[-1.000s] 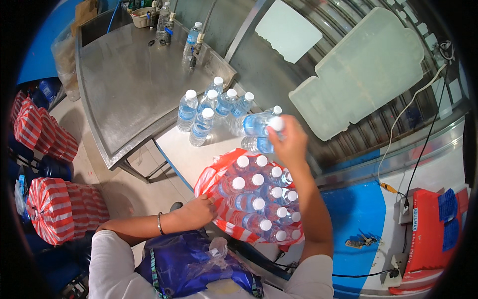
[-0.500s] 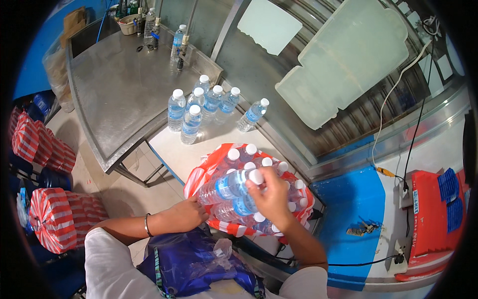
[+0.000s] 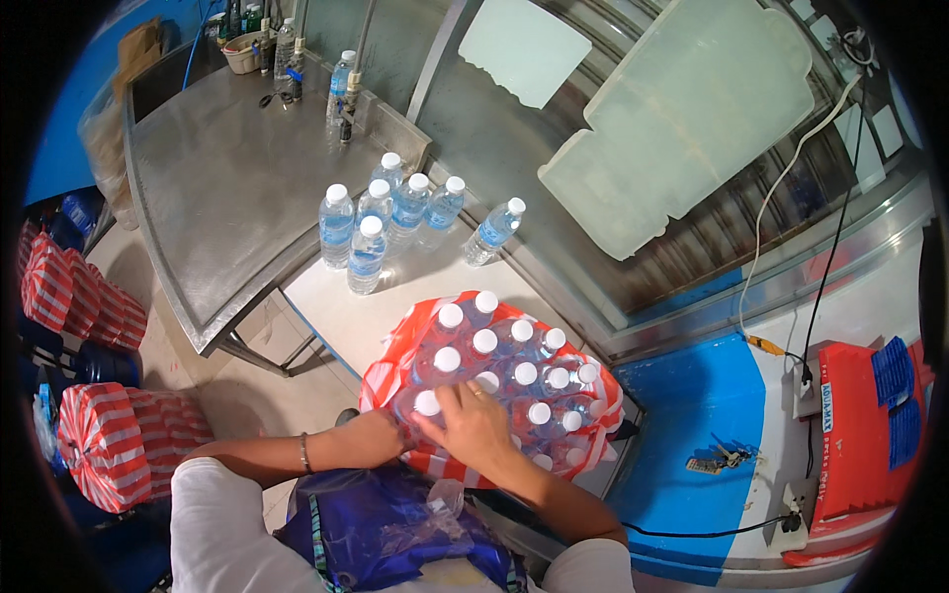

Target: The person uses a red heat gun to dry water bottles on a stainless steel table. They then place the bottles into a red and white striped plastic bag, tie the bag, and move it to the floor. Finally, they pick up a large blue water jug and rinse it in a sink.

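Observation:
My right hand point(image 3: 470, 430) is closed on a white-capped water bottle point(image 3: 427, 403) at the near left of a red-and-white striped bag point(image 3: 392, 351) packed with several upright bottles. My left hand point(image 3: 376, 437) is closed on the bag's near left edge, its fingertips partly hidden. The bag rests on a white tabletop point(image 3: 321, 296). Behind it on that top stand several clear bottles point(image 3: 364, 262) with blue labels and white caps, one point(image 3: 494, 232) a little apart at the right.
A steel table point(image 3: 198, 198) at upper left carries filling nozzles point(image 3: 295, 74), bottles and a tub point(image 3: 242, 54). Striped bundles point(image 3: 129, 435) sit at left. A glass panel point(image 3: 672, 138) stands behind; right are a blue ledge point(image 3: 682, 415), keys point(image 3: 717, 460), cords and red packaging point(image 3: 855, 435).
The bottles that my right hand carried off the tabletop moved down and toward me; my right hand is now low inside the bag's near left. My left hand remains at the bag's edge.

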`<action>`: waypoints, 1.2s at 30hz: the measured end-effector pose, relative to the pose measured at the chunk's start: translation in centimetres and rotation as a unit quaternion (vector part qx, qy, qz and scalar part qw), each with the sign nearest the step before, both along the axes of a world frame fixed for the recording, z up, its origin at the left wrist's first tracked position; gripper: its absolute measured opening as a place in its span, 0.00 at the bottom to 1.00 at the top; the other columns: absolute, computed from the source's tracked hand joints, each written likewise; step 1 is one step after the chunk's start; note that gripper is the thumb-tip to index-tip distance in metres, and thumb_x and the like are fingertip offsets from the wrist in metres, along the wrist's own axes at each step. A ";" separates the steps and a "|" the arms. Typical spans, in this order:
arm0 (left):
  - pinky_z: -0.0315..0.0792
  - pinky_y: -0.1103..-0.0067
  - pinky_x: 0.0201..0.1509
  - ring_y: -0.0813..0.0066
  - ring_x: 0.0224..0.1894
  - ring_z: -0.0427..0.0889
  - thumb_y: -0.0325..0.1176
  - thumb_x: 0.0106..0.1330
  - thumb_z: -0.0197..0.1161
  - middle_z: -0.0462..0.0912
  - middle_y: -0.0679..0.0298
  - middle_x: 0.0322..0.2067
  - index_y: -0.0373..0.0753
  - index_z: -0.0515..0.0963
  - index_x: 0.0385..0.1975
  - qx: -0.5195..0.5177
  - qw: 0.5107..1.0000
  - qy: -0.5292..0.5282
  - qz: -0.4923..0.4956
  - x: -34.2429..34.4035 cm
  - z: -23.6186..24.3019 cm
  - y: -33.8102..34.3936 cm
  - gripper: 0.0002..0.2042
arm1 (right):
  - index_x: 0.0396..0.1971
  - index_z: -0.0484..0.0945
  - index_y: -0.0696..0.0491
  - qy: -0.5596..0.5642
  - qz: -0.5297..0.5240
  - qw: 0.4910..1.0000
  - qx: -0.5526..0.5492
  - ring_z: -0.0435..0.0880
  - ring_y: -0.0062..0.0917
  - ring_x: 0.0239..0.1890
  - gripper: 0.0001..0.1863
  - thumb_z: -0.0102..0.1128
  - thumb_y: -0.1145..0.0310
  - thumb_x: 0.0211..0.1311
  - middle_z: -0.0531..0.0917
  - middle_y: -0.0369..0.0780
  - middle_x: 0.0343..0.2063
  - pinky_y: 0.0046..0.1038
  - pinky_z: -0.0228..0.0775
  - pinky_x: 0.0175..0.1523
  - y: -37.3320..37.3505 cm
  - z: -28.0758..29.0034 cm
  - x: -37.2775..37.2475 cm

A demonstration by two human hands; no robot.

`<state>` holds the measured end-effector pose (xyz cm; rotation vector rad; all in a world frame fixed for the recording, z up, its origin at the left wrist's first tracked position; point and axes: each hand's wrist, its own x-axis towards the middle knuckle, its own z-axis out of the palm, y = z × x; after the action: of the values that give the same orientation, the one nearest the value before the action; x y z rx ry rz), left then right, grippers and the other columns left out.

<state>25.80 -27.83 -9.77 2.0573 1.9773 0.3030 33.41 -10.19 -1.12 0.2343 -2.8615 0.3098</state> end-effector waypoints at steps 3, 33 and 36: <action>0.76 0.69 0.29 0.63 0.28 0.83 0.35 0.54 0.59 0.81 0.60 0.24 0.40 0.81 0.30 0.014 0.999 -0.012 0.027 0.5 -2.6 2.2 0.09 | 0.34 0.75 0.53 0.005 0.026 1.000 -0.005 0.77 0.36 0.29 0.19 0.69 0.56 0.51 0.74 0.41 0.23 0.33 0.73 0.30 0.9 -0.6 -0.1; 0.69 0.73 0.45 0.65 0.37 0.78 0.35 0.52 0.62 0.78 0.61 0.29 0.37 0.77 0.29 0.215 0.973 -0.038 0.077 -3.6 2.4 1.5 0.09 | 0.61 0.65 0.56 0.058 0.049 0.996 0.036 0.78 0.43 0.42 0.35 0.64 0.56 0.57 0.74 0.48 0.40 0.36 0.75 0.43 -4.6 -1.3 -27.0; 0.69 0.73 0.45 0.66 0.38 0.77 0.34 0.53 0.61 0.78 0.61 0.30 0.36 0.77 0.32 0.197 0.975 -0.035 0.099 -3.4 1.7 1.3 0.10 | 0.57 0.67 0.57 0.030 -0.004 0.998 0.053 0.81 0.43 0.36 0.30 0.61 0.55 0.60 0.78 0.49 0.33 0.39 0.75 0.38 -5.8 -2.6 -28.8</action>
<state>22.44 -26.51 -8.05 2.0286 2.2245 0.8601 4.62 -15.96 -3.71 0.2477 -2.8221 0.1482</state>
